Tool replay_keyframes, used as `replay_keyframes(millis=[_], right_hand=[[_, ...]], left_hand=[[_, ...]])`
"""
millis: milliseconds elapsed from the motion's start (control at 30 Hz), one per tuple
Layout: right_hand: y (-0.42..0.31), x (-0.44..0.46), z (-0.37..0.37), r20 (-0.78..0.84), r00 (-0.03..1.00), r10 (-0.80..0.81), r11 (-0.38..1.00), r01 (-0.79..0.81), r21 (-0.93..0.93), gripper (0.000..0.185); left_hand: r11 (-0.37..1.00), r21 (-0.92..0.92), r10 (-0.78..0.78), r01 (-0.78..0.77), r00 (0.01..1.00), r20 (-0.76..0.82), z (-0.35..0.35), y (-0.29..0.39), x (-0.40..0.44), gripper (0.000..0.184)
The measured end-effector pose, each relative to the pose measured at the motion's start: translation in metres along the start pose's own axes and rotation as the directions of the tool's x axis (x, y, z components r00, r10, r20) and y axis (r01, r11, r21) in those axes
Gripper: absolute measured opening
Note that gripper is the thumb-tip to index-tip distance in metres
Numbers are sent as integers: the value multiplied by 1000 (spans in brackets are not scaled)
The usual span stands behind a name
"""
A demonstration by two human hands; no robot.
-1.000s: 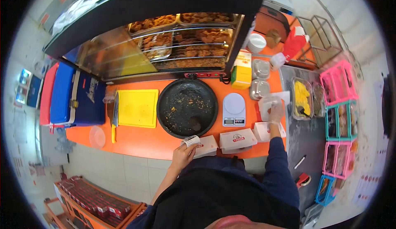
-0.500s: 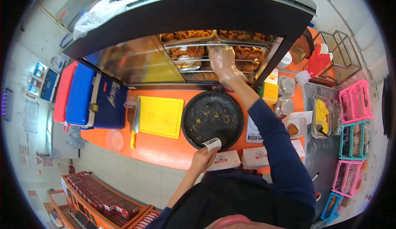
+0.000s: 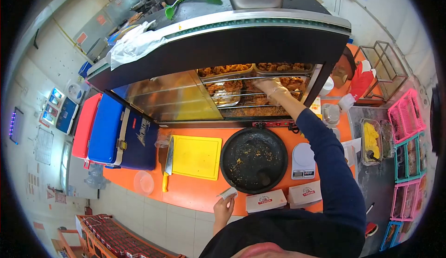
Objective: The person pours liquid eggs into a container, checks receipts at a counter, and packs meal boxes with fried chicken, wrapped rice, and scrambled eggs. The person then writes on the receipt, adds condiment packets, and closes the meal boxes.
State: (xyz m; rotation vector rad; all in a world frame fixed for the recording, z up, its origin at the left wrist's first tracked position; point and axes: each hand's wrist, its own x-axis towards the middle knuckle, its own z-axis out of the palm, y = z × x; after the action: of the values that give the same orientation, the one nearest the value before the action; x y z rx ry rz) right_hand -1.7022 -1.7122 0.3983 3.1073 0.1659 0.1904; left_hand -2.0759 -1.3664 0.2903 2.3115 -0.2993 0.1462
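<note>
My right hand (image 3: 275,90), in a clear plastic glove, is inside the heated display cabinet (image 3: 213,49), between its wire shelves. Fried chicken (image 3: 289,83) lies around it in trays; its fingertips are partly hidden, so whether it grips a piece cannot be made out. Low at the counter's front edge, my left hand (image 3: 224,210) pinches a small white printed paper slip (image 3: 227,193). Just beyond that hand is a round black pan (image 3: 253,160) with crumbs in it. Two white printed boxes (image 3: 265,201) sit to the right of the slip.
Left of the pan lie a yellow cutting board (image 3: 197,158) and a knife (image 3: 168,162). A white kitchen scale (image 3: 303,161) is under my right forearm's left side. Blue and red cooler boxes (image 3: 109,130) stand left; stacked coloured baskets (image 3: 409,158) line the right.
The view has tilted up, showing the cabinet's top with green tongs and a metal pan. My right hand has moved relative to the shelves; my left hand has drawn back from the pan with the slip.
</note>
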Motion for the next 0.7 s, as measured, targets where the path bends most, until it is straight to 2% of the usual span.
replay_keyframes(millis=[33, 67, 133, 167, 200, 233, 267, 300, 333, 367, 400, 433, 467, 500, 533, 567, 633, 700], right_hand=[[-5, -7, 0, -39, 994, -101, 995, 100, -19, 31], [-3, -17, 7, -153, 936, -317, 945, 297, -140, 35], [-37, -56, -79, 153, 980, -125, 970, 89, 226, 47], [-34, -70, -64, -193, 951, -242, 932, 283, 227, 49], [-34, -88, -60, -512, 797, -322, 876, 456, 159, 51], [-32, -107, -57, -451, 862, -229, 795, 433, 424, 57], [-31, -131, -64, -443, 873, -205, 809, 406, 425, 57], [-27, -159, -71, -371, 923, -97, 496, 368, 786, 56], [-21, -188, -75, -263, 965, -11, 68, 264, 962, 56], [-15, -220, -77, -240, 970, 48, 100, 234, 967, 56], [-10, -252, -79, -145, 989, 41, -371, 150, 916, 54], [-2, -288, -78, -85, 996, 16, -762, 67, 644, 54], [9, -325, -74, -51, 995, 89, -747, 100, 658, 54], [19, -362, -65, 38, 986, 161, -713, 89, 696, 55], [25, -398, -51, 127, 965, 229, -686, 67, 725, 55], [32, -438, -17, 304, 901, 311, -726, 18, 688, 58], [32, -516, -16, 543, 741, 395, -665, -177, 726, 59], [33, -581, -21, 744, 580, 331, -676, -405, 616, 55]], left_hand=[[1000, 10, -8, 8, 1000, 20, -1, 0, 3, 16], [1000, 10, -10, 10, 1000, 29, -3, 2, 6, 16], [993, 45, 108, -107, 994, -25, -5, 8, 24, 16], [996, 40, 79, -79, 997, 12, -11, 17, 29, 17], [995, 38, 88, -89, 996, 21, -12, 18, 32, 17], [995, -2, 99, -99, 995, -20, -12, 19, 33, 18], [992, -49, 111, -114, 992, -52, -10, 21, 32, 18], [995, -59, 80, -80, 997, -13, -11, 27, 30, 20], [991, -87, 108, -104, 994, 33, -9, 29, 29, 20], [989, -59, 139, -137, 990, 24, -6, 30, 27, 20], [984, -38, 173, -172, 985, 20, 0, 31, 24, 20], [985, -49, 167, -164, 985, 53, 6, 31, 18, 20], [986, -58, 160, -156, 983, 88, 13, 30, 15, 20], [974, -61, 224, -218, 968, 112, 21, 29, 14, 20], [986, -151, 103, -75, 977, 189, 27, 36, 9, 21], [981, -165, 142, -107, 965, 219, 33, 39, 8, 21], [972, -185, 193, -145, 941, 277, 45, 50, 7, 21], [969, -176, 217, -173, 934, 282, 52, 65, 7, 20]])
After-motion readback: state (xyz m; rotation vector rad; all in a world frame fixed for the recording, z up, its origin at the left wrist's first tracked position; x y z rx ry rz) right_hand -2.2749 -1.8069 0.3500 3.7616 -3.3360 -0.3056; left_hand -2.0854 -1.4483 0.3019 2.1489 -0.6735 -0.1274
